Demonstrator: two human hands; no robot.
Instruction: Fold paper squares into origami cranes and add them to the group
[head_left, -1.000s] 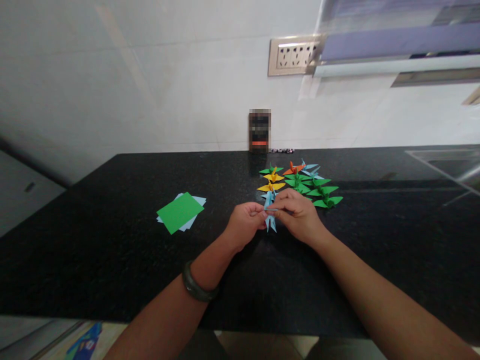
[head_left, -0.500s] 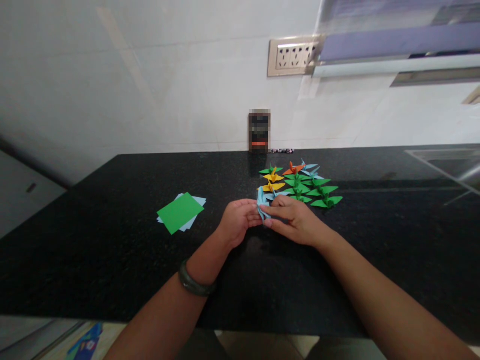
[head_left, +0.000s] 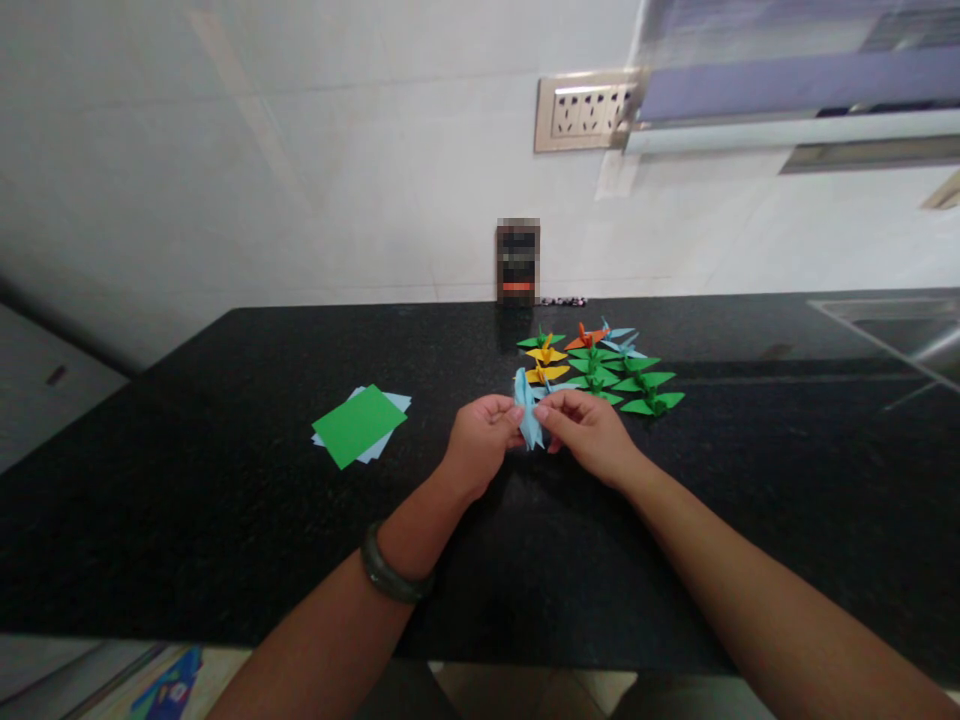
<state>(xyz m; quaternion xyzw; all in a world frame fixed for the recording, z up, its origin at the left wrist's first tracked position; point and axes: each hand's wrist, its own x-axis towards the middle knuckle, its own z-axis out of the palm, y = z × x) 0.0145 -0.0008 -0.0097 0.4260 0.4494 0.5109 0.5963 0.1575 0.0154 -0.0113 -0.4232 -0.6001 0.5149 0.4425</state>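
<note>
A light-blue folded paper piece (head_left: 528, 421) stands pinched between the fingertips of the left hand (head_left: 480, 440) and right hand (head_left: 589, 433), just above the black counter (head_left: 225, 520); beyond the fingers lie coloured paper cranes (head_left: 600, 368); left of them, a green sheet stack (head_left: 360, 425)

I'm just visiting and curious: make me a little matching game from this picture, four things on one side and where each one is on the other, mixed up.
Things:
1. light blue folded paper
2. green square sheet
3. wall socket panel
4. dark bangle

Places:
A. on the wall above the black counter
B. around the left wrist
C. pinched between the left hand and the right hand
D. on top of a small paper stack, left of the hands

Pairs: 1-C, 2-D, 3-A, 4-B
</note>
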